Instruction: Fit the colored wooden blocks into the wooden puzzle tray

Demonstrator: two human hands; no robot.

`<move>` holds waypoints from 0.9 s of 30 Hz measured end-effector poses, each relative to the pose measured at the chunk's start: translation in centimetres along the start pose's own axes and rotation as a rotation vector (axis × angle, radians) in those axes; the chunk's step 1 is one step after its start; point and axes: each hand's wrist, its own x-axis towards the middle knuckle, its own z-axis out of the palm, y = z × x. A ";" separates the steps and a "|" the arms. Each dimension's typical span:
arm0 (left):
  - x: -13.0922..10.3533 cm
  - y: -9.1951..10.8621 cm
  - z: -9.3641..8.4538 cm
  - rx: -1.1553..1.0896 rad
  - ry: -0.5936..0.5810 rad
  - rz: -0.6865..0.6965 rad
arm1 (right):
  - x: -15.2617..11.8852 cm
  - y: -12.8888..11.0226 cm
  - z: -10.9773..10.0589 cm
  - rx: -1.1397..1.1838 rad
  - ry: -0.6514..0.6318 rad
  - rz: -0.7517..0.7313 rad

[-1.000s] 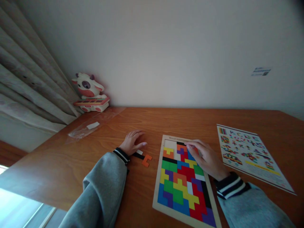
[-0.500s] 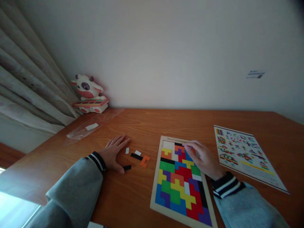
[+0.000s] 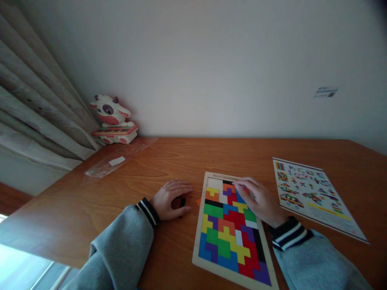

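Note:
My left hand [image 3: 173, 200] lies low on the table left of the puzzle board, fingers stretched out and thumb apart. A black puzzle piece [image 3: 182, 202] shows in the gap between thumb and fingers. Just past the fingertips, an orange piece [image 3: 198, 202] sits against the board's left edge. Other loose pieces are hidden by the hand. The wooden puzzle board [image 3: 198, 235] is filled with coloured pieces, except for a pale gap [image 3: 214, 183] at its upper left. Over its upper right rests my right hand [image 3: 258, 200], thumb and forefinger together beside a black piece; anything between them is hidden.
A printed pattern sheet [image 3: 317, 195] lies right of the board. Back left on the table [image 3: 145, 165] are a clear plastic bag [image 3: 101, 171] and a cow toy with a keyboard [image 3: 113, 121]. A curtain [image 3: 36, 92] hangs at the left, and a wall stands behind.
My left hand has slid right toward the board, taking the loose pieces along and covering most of them. The orange piece is now near the board's edge. My right hand stays in place.

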 end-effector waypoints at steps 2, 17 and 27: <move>0.0 0.7 0.2 0.011 -0.001 0.039 | 0.0 -0.1 0.0 -0.003 -0.004 0.002; -0.1 1.1 0.5 0.271 0.068 -0.031 | 0.0 -0.3 0.0 0.023 0.010 0.003; 1.4 1.5 1.7 0.070 0.129 -0.257 | 0.2 -0.7 -0.2 0.028 0.022 -0.012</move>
